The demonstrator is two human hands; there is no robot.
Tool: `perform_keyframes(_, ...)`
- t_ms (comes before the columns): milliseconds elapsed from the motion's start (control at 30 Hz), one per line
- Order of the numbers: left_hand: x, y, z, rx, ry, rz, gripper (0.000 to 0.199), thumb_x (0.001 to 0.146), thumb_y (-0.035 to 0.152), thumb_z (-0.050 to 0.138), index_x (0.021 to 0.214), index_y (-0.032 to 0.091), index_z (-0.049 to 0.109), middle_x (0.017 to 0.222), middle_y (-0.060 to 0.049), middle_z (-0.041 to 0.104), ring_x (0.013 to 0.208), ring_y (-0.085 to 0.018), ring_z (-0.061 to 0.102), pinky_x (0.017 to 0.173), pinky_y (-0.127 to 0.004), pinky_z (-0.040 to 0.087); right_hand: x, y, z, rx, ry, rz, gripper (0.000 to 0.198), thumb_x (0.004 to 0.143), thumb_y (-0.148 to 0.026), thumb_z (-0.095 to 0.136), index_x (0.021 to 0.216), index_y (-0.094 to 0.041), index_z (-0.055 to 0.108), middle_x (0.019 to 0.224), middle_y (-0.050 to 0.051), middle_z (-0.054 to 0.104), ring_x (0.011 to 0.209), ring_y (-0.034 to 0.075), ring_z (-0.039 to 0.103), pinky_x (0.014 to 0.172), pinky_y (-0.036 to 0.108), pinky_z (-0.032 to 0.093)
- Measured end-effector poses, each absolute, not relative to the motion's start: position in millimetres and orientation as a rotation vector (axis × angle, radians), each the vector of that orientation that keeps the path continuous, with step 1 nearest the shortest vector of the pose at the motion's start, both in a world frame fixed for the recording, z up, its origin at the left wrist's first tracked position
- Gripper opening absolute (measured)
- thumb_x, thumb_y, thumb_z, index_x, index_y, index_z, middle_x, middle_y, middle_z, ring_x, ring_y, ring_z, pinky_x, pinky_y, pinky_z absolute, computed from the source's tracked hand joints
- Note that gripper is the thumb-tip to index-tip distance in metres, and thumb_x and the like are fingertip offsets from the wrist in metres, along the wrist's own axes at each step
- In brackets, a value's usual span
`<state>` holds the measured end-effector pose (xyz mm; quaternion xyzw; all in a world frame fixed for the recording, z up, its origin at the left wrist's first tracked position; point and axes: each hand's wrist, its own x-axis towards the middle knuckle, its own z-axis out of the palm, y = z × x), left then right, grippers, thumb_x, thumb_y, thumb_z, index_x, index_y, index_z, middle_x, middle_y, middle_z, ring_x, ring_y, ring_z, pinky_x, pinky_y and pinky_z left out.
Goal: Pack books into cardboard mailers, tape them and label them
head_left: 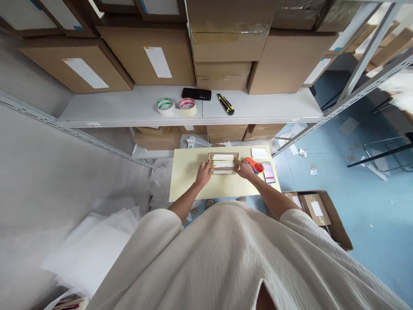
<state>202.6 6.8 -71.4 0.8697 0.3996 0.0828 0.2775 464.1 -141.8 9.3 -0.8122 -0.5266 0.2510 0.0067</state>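
Note:
A small brown cardboard box (223,164) with white strips across its top lies on a pale yellow table (185,172). My left hand (204,173) grips its left side, with the fingers at the edge. On the opposite side, my right hand (244,168) holds the right edge with thumb and fingers. Just beyond the right hand is a red and blue tape dispenser (256,167), partly hidden by that hand. A phone (268,172) with a lit screen lies right of the dispenser, and a white pad or stack of labels (259,153) sits behind.
A grey shelf (129,107) above the table carries cardboard boxes (158,56), two tape rolls (165,106), a black phone (196,94) and a yellow-black utility knife (225,104). White foam sheets (93,245) lean at left. An open carton (338,228) stands at right.

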Motion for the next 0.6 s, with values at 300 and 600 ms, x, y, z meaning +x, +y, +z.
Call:
perform_keyframes(300,180.8,22.7,-51.8,2.149,1.273,0.518,0.061,0.106,0.021,0.058,0.167,0.018,0.053,0.162,-0.023,0.057,0.152,-0.035,0.058,0.126,-0.051,0.051,449.0,-128.2,-10.7,-2.171,-1.236,0.922,0.090,0.104,-0.038,0.068,0.184,-0.023,0.030,0.141,0.017,0.078,0.121,0.032,0.077,0.105,0.045,0.063)
perform_keyframes(600,182.2,0.8,-72.2,2.537,0.703,-0.056,0.070,0.110,0.040,0.058,0.177,0.023,0.049,0.191,-0.015,0.032,0.178,-0.037,0.024,0.146,-0.057,0.014,448.8,-152.2,-41.1,-2.309,-1.189,0.882,0.070,0.107,-0.040,0.060,0.172,-0.018,0.050,0.169,0.024,0.058,0.146,0.036,0.065,0.123,0.051,0.053)
